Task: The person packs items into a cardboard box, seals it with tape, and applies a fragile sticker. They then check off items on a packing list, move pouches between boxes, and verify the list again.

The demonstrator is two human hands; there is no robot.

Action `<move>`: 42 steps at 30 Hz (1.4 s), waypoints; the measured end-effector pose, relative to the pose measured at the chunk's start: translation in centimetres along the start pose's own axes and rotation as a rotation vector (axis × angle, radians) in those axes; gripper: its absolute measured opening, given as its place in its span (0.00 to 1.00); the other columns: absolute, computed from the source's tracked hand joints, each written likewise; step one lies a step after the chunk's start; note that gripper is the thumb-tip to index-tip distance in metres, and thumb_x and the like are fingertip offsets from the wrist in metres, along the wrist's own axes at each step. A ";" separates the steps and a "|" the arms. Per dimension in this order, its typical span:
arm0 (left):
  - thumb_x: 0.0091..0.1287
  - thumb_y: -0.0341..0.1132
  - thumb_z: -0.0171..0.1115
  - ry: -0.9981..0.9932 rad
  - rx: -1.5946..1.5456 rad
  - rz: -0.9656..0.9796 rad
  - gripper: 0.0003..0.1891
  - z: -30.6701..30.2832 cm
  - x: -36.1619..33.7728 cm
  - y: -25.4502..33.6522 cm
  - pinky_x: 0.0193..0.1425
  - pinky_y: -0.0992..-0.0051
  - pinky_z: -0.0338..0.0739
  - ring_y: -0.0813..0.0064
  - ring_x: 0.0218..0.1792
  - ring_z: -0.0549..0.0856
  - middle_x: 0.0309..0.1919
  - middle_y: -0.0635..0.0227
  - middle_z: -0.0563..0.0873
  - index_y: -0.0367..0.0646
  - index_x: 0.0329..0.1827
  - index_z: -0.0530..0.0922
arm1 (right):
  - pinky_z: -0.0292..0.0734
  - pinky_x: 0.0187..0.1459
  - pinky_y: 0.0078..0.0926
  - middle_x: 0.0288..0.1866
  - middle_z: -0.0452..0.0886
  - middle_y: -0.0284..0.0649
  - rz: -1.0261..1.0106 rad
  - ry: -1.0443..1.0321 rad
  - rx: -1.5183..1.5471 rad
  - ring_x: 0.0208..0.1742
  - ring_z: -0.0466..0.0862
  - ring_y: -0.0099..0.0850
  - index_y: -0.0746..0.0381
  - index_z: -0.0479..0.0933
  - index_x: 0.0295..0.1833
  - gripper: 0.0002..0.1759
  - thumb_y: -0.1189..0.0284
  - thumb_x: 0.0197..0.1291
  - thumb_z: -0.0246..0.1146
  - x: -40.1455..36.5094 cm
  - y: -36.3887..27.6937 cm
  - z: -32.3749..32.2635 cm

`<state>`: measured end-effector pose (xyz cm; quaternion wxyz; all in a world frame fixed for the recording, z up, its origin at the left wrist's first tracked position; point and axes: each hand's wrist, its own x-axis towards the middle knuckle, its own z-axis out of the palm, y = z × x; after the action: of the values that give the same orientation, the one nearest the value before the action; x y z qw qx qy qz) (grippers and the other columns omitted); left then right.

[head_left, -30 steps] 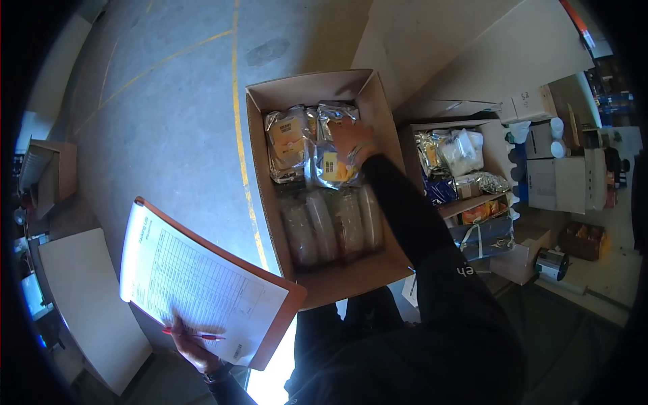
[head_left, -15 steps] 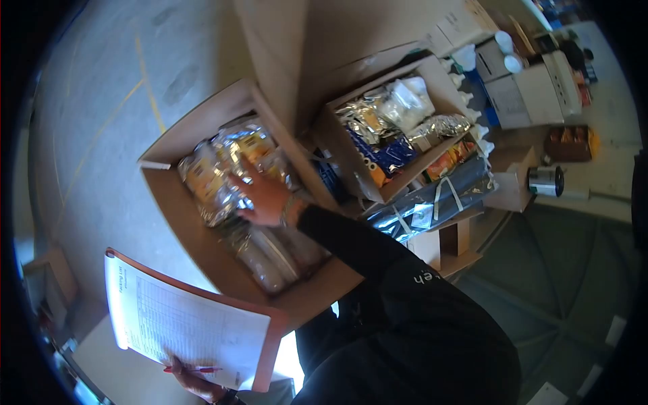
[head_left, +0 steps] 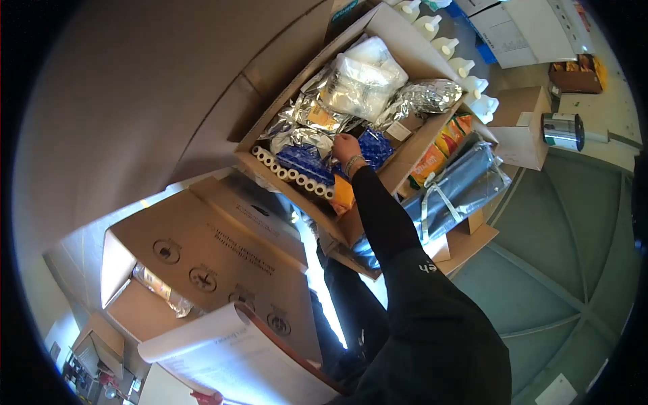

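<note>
My right hand (head_left: 345,147), a bracelet at its wrist, reaches into an open cardboard box (head_left: 398,165). Its fingers are curled down against a shiny blue packet (head_left: 372,147) and silver foil packets (head_left: 304,138); what they grip, if anything, is hidden. Clear plastic-wrapped packs (head_left: 364,77) lie in the same box, above the hand. White rolls (head_left: 291,174) line its near left side. A clipboard with a printed sheet (head_left: 229,344) stands at the bottom, the paper's edge curling. Something red, perhaps the pen (head_left: 206,397), shows at the frame's lower edge. My left hand is out of sight below.
Left of me is a printed cardboard box (head_left: 223,263) with a clear-wrapped pack (head_left: 158,287) showing at its opening. A dark plastic-wrapped roll (head_left: 459,192) and orange packets (head_left: 439,152) lie right of the foil box. White jugs (head_left: 462,66) line its far side. A metal can (head_left: 562,131) stands farther right.
My right hand has left the clear packs in the left box and moved into the foil-packet box. The view has swung right, and my left hand has dropped out of sight.
</note>
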<state>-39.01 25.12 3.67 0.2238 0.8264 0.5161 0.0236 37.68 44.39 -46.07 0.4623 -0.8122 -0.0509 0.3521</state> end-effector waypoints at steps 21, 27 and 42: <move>0.59 0.35 0.64 0.114 -0.311 -0.523 0.29 0.4 3.9 -0.4 0.72 0.51 0.64 0.52 0.60 0.76 0.59 0.48 0.78 0.31 0.63 0.70 | 0.78 0.60 0.48 0.62 0.81 0.55 -0.151 -0.136 -0.819 0.61 0.83 0.50 0.49 0.79 0.63 0.21 0.65 0.69 0.51 9.9 -5.8 3.1; 0.59 0.35 0.64 0.223 -0.496 -0.655 0.34 0.8 0.6 -1.0 0.73 0.55 0.63 0.56 0.63 0.74 0.63 0.50 0.75 0.31 0.68 0.65 | 0.76 0.56 0.50 0.47 0.83 0.66 -0.132 0.261 -0.561 0.54 0.83 0.60 0.68 0.84 0.41 0.20 0.60 0.62 0.60 4.0 -14.0 -5.1; 0.62 0.40 0.65 1.011 -1.433 -0.729 0.28 1.1 -8.6 9.9 0.66 0.60 0.71 0.63 0.58 0.79 0.55 0.59 0.81 0.35 0.64 0.73 | 0.79 0.48 0.21 0.50 0.84 0.35 -0.457 -0.615 -0.044 0.49 0.81 0.19 0.66 0.72 0.64 0.17 0.72 0.74 0.58 -37.9 -35.9 -13.7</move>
<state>-34.39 13.71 8.20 0.4211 0.1725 0.6409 0.6183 26.57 39.49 6.52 0.4745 -0.6461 -0.3744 0.4660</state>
